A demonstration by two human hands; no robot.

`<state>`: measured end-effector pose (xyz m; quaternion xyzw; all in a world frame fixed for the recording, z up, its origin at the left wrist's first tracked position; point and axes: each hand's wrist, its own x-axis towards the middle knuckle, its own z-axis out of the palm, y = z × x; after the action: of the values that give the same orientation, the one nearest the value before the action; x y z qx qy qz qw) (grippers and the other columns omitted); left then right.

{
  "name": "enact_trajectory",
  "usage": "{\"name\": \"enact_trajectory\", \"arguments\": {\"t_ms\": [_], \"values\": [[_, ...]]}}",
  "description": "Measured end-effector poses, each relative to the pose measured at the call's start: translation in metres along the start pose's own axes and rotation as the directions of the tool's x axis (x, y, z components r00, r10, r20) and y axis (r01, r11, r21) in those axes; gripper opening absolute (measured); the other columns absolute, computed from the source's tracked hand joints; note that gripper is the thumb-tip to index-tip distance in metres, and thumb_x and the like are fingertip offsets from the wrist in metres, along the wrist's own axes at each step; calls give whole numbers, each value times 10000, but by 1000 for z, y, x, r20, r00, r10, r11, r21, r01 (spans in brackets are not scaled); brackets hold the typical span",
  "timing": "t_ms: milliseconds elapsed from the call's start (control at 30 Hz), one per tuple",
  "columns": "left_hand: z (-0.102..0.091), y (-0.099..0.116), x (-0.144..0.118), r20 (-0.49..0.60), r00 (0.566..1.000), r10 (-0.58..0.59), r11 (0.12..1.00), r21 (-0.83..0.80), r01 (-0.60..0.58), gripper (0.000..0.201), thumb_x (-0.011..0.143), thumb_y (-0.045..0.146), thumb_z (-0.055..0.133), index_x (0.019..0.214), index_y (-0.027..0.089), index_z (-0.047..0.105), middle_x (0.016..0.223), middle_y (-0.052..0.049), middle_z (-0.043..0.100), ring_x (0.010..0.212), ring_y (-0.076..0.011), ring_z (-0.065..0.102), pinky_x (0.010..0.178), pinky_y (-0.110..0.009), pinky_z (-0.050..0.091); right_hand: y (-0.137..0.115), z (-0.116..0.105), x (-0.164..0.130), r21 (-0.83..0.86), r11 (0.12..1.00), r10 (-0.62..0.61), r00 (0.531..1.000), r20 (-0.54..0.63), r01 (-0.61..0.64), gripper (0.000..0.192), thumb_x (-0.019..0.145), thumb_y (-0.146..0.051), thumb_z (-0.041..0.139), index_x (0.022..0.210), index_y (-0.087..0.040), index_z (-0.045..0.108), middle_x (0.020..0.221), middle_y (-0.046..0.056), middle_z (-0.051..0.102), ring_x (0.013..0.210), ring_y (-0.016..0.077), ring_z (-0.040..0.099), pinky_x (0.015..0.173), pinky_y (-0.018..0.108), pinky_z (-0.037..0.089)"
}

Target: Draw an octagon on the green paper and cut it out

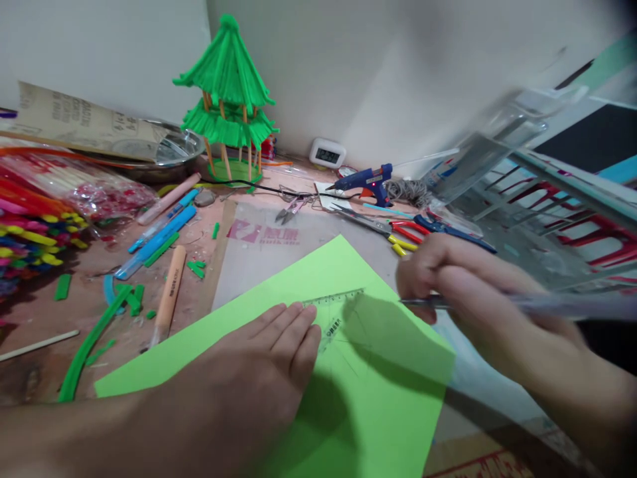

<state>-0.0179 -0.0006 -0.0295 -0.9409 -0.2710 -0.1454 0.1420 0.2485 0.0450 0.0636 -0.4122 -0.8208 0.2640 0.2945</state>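
A light green sheet of paper (398, 398) lies at an angle on the table, with faint lines drawn on it. My left hand (269, 352) rests flat on the paper, fingers stretched out and pressing down a clear ruler (343, 296). The ruler's marked edge shows beyond my fingertips; the rest is hidden under the hand. Above the right part of the sheet, my right hand (448, 279) is closed around a slim pen (537, 305), blurred. Its dark tip points left and appears raised off the paper.
Behind the paper stands a green-roofed model pavilion (226, 99). A blue glue gun (365, 180), scissors (368, 224) and red-handled pliers (408, 229) lie at the back right. Markers (172, 289), green scraps (94, 338) and bundled colourful pipe cleaners (34, 239) cover the left. A rack (537, 199) stands right.
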Motion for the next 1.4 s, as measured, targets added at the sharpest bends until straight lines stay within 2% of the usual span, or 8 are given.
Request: {"name": "enact_trajectory", "arguments": {"t_ms": [100, 200, 333, 433, 700, 1067, 1267, 1400], "values": [[-5, -1, 4, 31, 1000, 4, 1000, -14, -3, 524, 921, 45, 326, 1350, 41, 626, 1419, -177, 660, 1282, -247, 650, 1094, -405, 442, 7, 18, 25, 35, 998, 46, 997, 69, -49, 253, 957, -272, 646, 733, -218, 542, 600, -48, 490, 495, 103, 420, 433, 235, 321], [-9, -2, 5, 7, 1000, -14, 999, -30, 14, 533, 924, 31, 294, 1332, 49, 636, 1394, -169, 679, 1249, -239, 671, 1063, -392, 459, 20, 37, 44, 157, 981, 100, 988, 114, -118, 299, 870, -338, 759, 731, -208, 529, 589, -68, 486, 489, 83, 379, 420, 217, 276], [-8, 0, 4, -23, 999, -39, 999, -15, 39, 502, 975, 47, 271, 1323, 64, 633, 1358, -157, 702, 1230, -247, 677, 1079, -394, 425, 40, 58, 50, 213, 970, 110, 993, 41, -116, 401, 918, -394, 697, 668, -222, 435, 568, -80, 418, 514, 83, 349, 467, 222, 280], [-5, 1, 4, -25, 999, -42, 999, -15, 42, 490, 982, 32, 270, 1336, 68, 607, 1367, -149, 694, 1278, -252, 640, 1161, -403, 332, 48, 66, 45, 210, 974, 89, 996, -26, -82, 379, 955, -314, 598, 656, -234, 380, 576, -78, 386, 528, 89, 336, 491, 230, 286], [13, 3, 1, -140, 988, -64, 998, -21, 62, 377, 1037, 106, 312, 1293, 96, 588, 1273, -116, 731, 1218, -237, 633, 1169, -390, 311, 48, 66, 39, 190, 981, 54, 998, -38, -46, 339, 923, -211, 547, 649, -240, 350, 578, -82, 334, 510, 76, 295, 453, 220, 248], [17, 5, 0, -112, 991, -72, 997, -36, 68, 386, 1037, 89, 296, 1316, 87, 564, 1289, -108, 717, 1263, -227, 612, 1211, -382, 283, 47, 67, 40, 95, 993, -68, 997, -33, 71, 356, 934, -136, 540, 650, -233, 349, 558, -92, 326, 479, 59, 283, 426, 205, 234], [13, 5, 1, -115, 991, -66, 997, -36, 62, 391, 1045, 78, 269, 1295, 89, 570, 1267, -106, 737, 1219, -230, 654, 1166, -388, 324, 48, 66, 38, 93, 994, -53, 998, 27, 50, 356, 954, -209, 587, 658, -222, 388, 551, -85, 382, 479, 59, 327, 433, 198, 260], [8, 4, 3, -107, 991, -77, 997, -40, 73, 400, 1035, 87, 302, 1255, 95, 636, 1239, -103, 750, 1210, -225, 656, 1150, -377, 341, 49, 68, 40, 186, 981, 35, 997, 74, -49, 362, 928, -305, 670, 660, -218, 443, 542, -76, 439, 474, 66, 357, 415, 198, 261]]}}
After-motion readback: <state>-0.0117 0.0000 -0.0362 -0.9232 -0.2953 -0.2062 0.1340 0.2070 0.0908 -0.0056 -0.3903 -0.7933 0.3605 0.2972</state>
